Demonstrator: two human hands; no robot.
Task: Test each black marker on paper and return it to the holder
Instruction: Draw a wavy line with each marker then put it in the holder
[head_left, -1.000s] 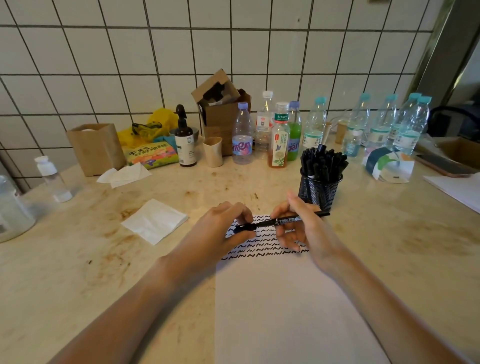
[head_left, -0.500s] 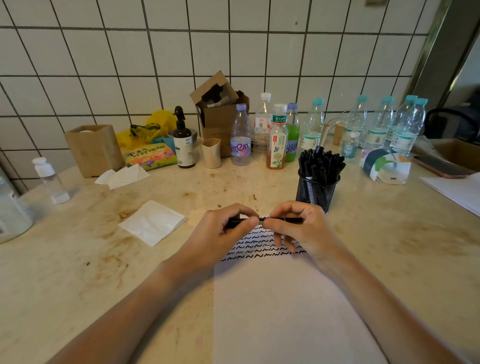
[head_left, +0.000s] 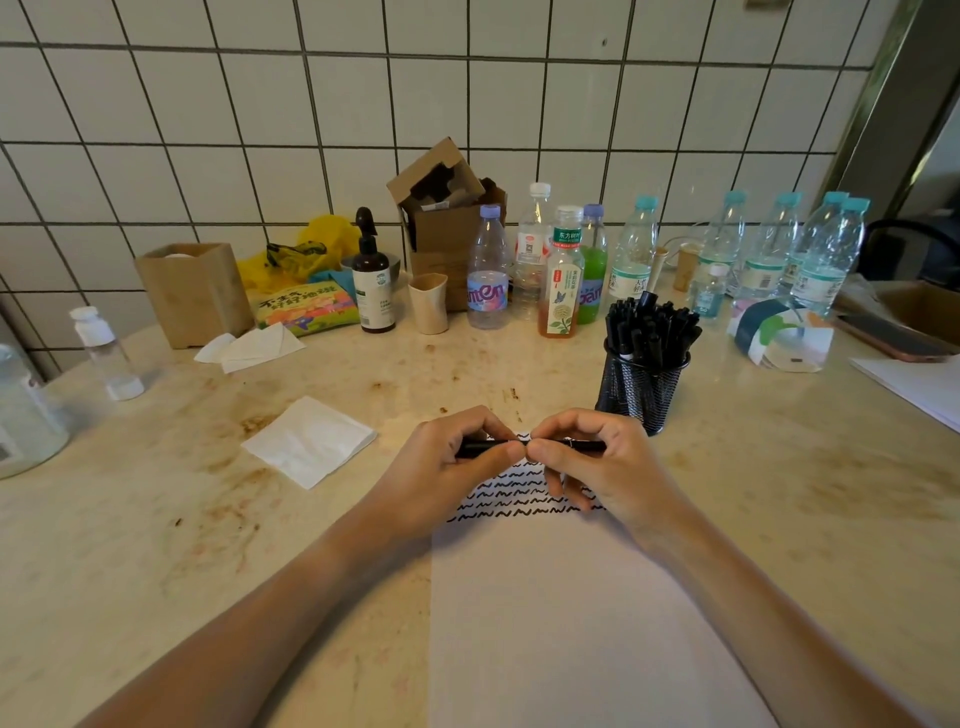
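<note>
both hands met over the far end of the paper (head_left: 571, 623). the left hand (head_left: 457, 467) had its fingers curled round the left part of a black marker (head_left: 587, 445), which lay level from left to right; the right hand (head_left: 597, 467) pinched the right part between thumb and fingers, and the two thumbs were touching at the middle. whether the cap was fully seated or just parting could not be told, since the fingers hid the joint.

under the hands, several rows of black squiggles (head_left: 519, 501) crossed the far strip of the sheet, so a good number of markers had likely been tested already. most of the paper nearer the person was blank.

the mesh holder (head_left: 641, 395) stood just to the far right of the right hand, packed with capped black markers, which could not be sorted into tested and untested by sight. judging from this, the task was somewhere in its middle: the marker in hand had yet to go back in the holder, and many more probably remained.
</note>
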